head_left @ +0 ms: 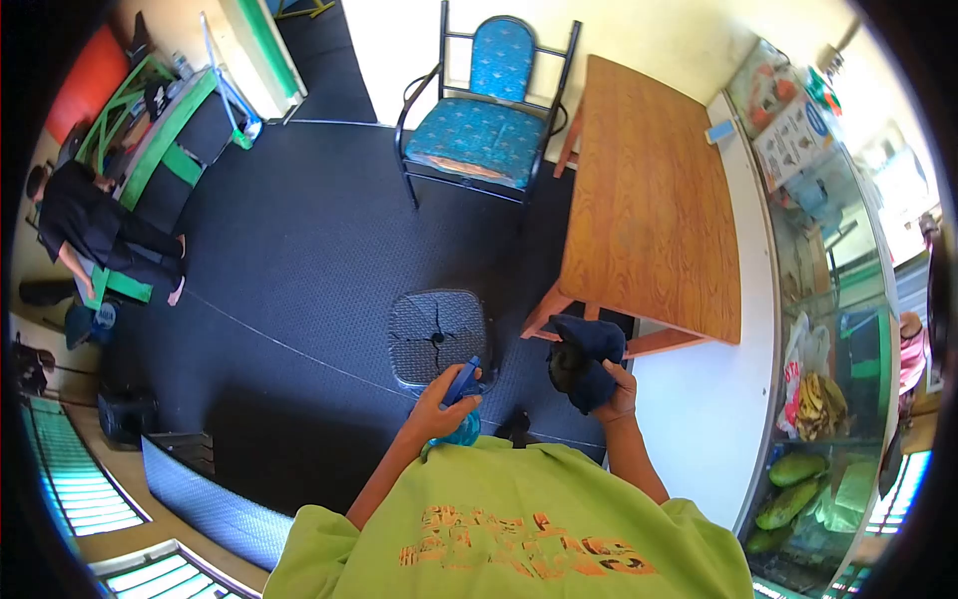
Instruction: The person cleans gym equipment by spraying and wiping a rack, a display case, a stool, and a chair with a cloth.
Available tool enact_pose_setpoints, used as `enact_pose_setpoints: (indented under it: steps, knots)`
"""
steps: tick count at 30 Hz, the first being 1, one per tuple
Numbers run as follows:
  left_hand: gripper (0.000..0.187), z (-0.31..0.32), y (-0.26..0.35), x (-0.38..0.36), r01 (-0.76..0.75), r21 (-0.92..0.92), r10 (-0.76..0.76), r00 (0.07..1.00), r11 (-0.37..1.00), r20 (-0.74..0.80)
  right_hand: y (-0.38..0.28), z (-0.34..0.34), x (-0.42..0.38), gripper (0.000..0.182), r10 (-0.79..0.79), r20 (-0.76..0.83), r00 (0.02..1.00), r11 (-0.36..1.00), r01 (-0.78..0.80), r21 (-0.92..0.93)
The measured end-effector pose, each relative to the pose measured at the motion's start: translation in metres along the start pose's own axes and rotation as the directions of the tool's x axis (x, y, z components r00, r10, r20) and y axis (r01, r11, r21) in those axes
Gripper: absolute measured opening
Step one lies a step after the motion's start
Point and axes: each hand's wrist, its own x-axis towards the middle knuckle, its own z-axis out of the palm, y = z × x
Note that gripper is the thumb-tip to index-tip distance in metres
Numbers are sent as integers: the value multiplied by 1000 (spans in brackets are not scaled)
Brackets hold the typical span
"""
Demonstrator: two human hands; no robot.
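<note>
My left hand (pixel 437 407) is closed around a spray bottle with a blue trigger head (pixel 462 381) and a teal body (pixel 463 431), held close to my green shirt. My right hand (pixel 618 392) grips a dark navy cap (pixel 595 351) by its lower right side, with a black inner part turned to the left. The cap hangs in front of the wooden table's near end. Below and ahead of my left hand stands a dark square stool (pixel 411 344) with a cracked top and a hole in its middle.
A blue cushioned chair (pixel 477 135) stands ahead by the wall. The brown wooden table (pixel 654 200) is on the right, beside a glass display case (pixel 833 290) holding fruit and bags. A person in dark clothes (pixel 85 215) is by a green bench (pixel 165 145) at left.
</note>
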Motion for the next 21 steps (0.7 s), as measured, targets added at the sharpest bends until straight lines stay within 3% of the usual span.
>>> enact_pose_setpoints:
  steps: [1, 4, 7, 10, 13, 16, 19, 21]
  knots:
    - [40, -10, -7, 0, 1, -8, -1, 1000, 1000, -14, 6, 4, 11, 53, 44, 68, 997, 999, -42, -26]
    - [40, -44, -29, 2, -56, 83, 63, 995, 995, -74, 32, 39, 36, 46, 117, 38, 992, 990, -114, -86]
    - [42, -87, -42, 7, -21, 139, 17, 999, 990, 31, 70, 65, 52, 43, 138, -73, 988, 988, -143, -63]
    - [47, -120, -56, 18, -63, 441, -35, 977, 895, 211, 111, 67, 61, 40, 112, -218, 969, 993, -101, 60]
    - [46, -140, -72, 41, -102, 535, -119, 924, 838, 362, 144, 57, 64, 38, 36, -404, 914, 984, 38, 175]
    - [41, -143, -81, 61, -171, 585, -160, 868, 793, 470, 159, 58, 35, 41, -50, -462, 885, 960, 171, 223]
    - [37, -135, -91, 76, -249, 605, -208, 785, 757, 583, 178, 53, -7, 36, -223, -565, 794, 910, 377, 170]
    - [36, -127, -109, 91, -288, 621, -257, 725, 729, 639, 189, 48, -32, 36, -236, -661, 712, 855, 475, 206]
